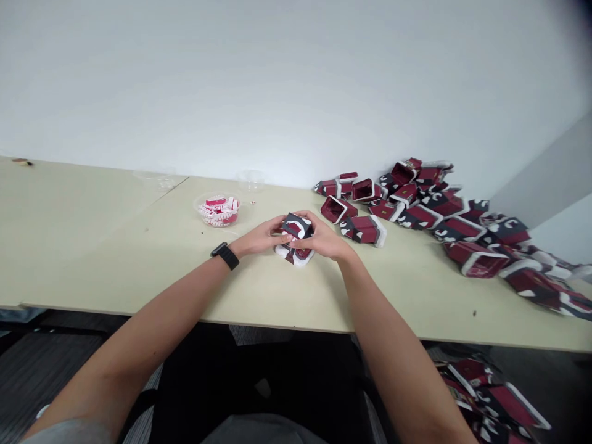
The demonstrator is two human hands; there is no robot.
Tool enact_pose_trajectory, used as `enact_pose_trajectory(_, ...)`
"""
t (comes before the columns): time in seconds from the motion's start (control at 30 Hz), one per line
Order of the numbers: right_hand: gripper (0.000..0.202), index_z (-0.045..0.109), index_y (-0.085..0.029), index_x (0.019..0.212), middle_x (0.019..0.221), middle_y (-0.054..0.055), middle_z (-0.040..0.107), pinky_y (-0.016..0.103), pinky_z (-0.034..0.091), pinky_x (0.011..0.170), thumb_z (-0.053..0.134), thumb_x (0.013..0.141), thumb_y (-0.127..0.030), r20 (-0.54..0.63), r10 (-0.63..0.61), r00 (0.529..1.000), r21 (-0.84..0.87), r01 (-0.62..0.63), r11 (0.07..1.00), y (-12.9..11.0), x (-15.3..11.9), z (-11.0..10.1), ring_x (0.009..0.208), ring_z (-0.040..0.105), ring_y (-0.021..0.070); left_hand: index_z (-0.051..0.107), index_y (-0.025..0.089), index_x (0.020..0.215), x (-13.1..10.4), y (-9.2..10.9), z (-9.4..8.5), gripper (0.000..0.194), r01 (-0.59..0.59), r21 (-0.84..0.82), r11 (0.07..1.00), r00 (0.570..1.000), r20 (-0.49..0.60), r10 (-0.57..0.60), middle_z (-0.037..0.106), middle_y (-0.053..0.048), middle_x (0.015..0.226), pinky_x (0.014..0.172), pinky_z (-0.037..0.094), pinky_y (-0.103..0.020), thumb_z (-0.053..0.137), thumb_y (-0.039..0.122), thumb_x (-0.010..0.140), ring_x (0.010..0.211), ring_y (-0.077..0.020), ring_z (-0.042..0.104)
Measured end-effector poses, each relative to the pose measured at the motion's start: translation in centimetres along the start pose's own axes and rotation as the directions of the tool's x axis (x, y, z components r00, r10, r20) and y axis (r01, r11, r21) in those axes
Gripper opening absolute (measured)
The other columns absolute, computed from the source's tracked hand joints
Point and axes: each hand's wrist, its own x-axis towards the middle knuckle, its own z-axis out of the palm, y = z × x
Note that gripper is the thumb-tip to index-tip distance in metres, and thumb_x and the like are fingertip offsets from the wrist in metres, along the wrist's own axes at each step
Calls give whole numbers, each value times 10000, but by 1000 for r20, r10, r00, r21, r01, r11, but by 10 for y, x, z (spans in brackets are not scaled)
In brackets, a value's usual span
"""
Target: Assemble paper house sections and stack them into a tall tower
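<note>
A small dark red model house point(296, 227) with a dark grey roof and white snow-like trim stands upright on the table in front of me. My left hand point(267, 234) grips its left side, the thumb across the front. On the other side my right hand point(322, 237) is wrapped round it, its thumb also at the front, close to the left thumb. Whether a small piece lies under the thumbs I cannot tell. White trim shows along the house's base below my hands.
A clear plastic bowl point(219, 211) of red and white pieces stands left of my hands. Several similar houses point(419, 216) lie heaped along the right side. More houses point(497, 398) sit below the table's front edge. Faint clear containers point(251, 179) stand near the wall.
</note>
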Motion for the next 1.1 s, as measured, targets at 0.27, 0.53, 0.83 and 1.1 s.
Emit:
enact_pose_trajectory(0.27, 633, 678, -221, 1229, 1132, 34, 740, 389, 551, 935, 862, 625, -264, -33, -48, 998, -82, 45, 996, -1, 0, -6, 1013, 677, 244, 540, 203, 1261, 2, -6, 2, 635, 1, 86, 996, 997, -82, 6, 685, -114, 1239, 967, 529, -358, 836, 549, 818, 1138, -253, 671)
enact_pose_trajectory(0.53, 539, 674, -236, 1156, 994, -6, 724, 335, 525, 831, 768, 627, -206, -58, -35, 998, -155, 25, 988, 1, 1, -6, 919, 652, 222, 542, 203, 1207, 1, 1, 10, 572, -25, 339, 940, 983, -163, 85, 699, -91, 1149, 896, 487, -328, 797, 562, 842, 1034, -236, 651)
enact_pose_trajectory(0.83, 645, 614, -238, 1246, 1071, 15, 713, 357, 556, 865, 875, 662, -320, 16, -51, 999, -64, 52, 997, 7, 0, -7, 975, 663, 227, 606, 214, 1255, 7, 14, -15, 683, 72, 418, 906, 996, -75, -44, 705, -114, 1266, 943, 484, -323, 859, 600, 751, 1135, -284, 664)
enact_pose_trajectory(1.1, 627, 641, -249, 1191, 1053, 28, 730, 378, 595, 824, 924, 634, -296, -21, 84, 996, -53, -85, 995, -1, -4, -16, 961, 693, 247, 783, 156, 966, 78, 18, -125, 228, 506, 828, 243, 862, -482, -155, 760, -215, 1126, 1166, 264, -571, 798, 348, 844, 1272, -430, 593)
